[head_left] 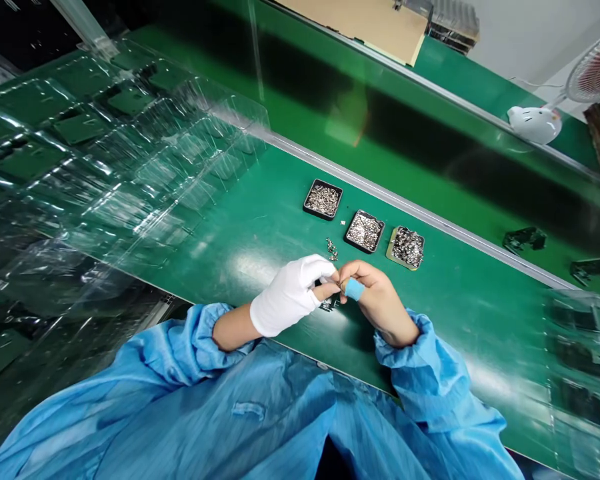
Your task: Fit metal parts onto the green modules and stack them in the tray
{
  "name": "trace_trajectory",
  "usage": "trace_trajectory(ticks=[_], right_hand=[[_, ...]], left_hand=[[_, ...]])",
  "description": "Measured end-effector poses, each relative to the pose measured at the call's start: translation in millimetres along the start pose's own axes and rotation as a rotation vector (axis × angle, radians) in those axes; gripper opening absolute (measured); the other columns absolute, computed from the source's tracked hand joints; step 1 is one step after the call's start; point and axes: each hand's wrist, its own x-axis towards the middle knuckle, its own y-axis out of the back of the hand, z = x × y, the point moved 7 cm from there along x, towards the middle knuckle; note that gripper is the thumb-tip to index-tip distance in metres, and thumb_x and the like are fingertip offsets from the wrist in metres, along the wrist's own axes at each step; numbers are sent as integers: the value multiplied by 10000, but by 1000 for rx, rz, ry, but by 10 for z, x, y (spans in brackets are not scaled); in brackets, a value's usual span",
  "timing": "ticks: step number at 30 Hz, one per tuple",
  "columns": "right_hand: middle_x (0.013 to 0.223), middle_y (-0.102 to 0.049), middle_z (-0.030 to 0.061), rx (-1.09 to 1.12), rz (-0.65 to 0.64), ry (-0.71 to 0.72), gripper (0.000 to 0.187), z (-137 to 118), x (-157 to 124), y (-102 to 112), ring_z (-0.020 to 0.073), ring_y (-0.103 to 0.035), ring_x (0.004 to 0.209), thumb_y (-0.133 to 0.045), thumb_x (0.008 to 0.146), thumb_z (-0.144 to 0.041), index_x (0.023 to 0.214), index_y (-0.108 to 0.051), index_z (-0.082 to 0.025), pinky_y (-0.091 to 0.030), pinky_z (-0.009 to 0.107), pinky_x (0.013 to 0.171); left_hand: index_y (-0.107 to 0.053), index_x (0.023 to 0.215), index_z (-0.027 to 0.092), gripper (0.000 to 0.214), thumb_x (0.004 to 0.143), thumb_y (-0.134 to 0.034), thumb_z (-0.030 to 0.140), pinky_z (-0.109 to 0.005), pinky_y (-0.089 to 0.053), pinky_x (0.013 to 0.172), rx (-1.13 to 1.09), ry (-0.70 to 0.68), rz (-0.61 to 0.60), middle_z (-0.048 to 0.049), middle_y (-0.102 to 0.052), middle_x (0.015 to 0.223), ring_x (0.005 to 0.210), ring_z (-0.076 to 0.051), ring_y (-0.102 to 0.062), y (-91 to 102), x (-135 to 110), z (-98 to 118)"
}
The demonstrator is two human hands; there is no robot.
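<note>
My left hand (293,291), in a white glove with bare thumb and fingertips, is closed in a pinch. My right hand (375,293), ungloved with blue tape (353,289) round a digit, pinches at the same spot, its fingertips meeting those of the left. Whatever is between them is too small and covered to make out. Just beneath the fingers, some small dark metal pieces (329,305) lie on the green table. A few loose shiny metal parts (332,249) are scattered just beyond the hands.
Beyond the hands stand a black tray (323,215), a second black tray (361,247) and a yellowish tray (391,252), all heaped with small metal parts. Clear plastic blister trays (180,160) are stacked at left; another clear tray (580,353) with dark parts is at right. A fan (535,125) stands behind.
</note>
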Motion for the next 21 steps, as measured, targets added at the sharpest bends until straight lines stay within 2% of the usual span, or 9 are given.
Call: trace_trajectory(ticks=[4,9,11,13,16,18,21], right_hand=[[698,-554,-28,29,24,24,256,11,-52,-50,105,-512,561,-691,815,-443,845,-593,-209,-431,242,558],[743,-554,-6,-126,22,137,279,-149,-93,-80,125,-527,612,-657,832,-479,813,-584,-210,-462,267,591],[754,-543,-4,-160,-5,179,251,-185,-126,-125,129,-535,617,-606,880,-453,818,-563,-214,-468,270,585],[795,-548,8,-228,4,281,192,-245,-181,-163,139,-553,652,-548,927,-393,845,-548,-220,-479,282,605],[855,-571,31,-425,103,501,103,-378,-299,-195,163,-575,759,-492,955,-276,888,-549,-225,-488,308,682],[857,-583,32,-525,142,597,67,-443,-363,-221,167,-580,789,-496,944,-213,914,-554,-229,-489,306,696],[894,-605,41,-664,134,679,116,-507,-421,-274,173,-590,828,-510,919,-156,977,-567,-238,-493,306,714]], left_hand=[[-578,755,186,202,911,-490,279,-230,-477,637,21,-31,13,-2,-617,749,674,-121,-586,-15,-18,47],[-572,744,186,209,911,-467,256,-238,-472,646,4,-64,-4,-7,-610,755,676,-121,-568,-1,-49,93],[-562,716,188,259,916,-466,321,-251,-475,658,-74,-20,-17,-8,-604,732,685,-129,-569,-21,-63,89],[-542,706,188,320,914,-464,417,-254,-473,626,-236,59,-24,-3,-582,685,650,-128,-559,-64,-90,69],[-525,783,184,356,866,-519,530,-224,-438,508,-580,211,-64,21,-547,637,529,-100,-510,-192,-156,18],[-519,809,177,383,825,-575,556,-204,-404,456,-729,290,-77,31,-536,626,481,-84,-478,-251,-195,-19],[-527,760,169,388,836,-562,549,-204,-399,473,-658,289,-53,30,-525,614,495,-86,-479,-201,-206,-57]])
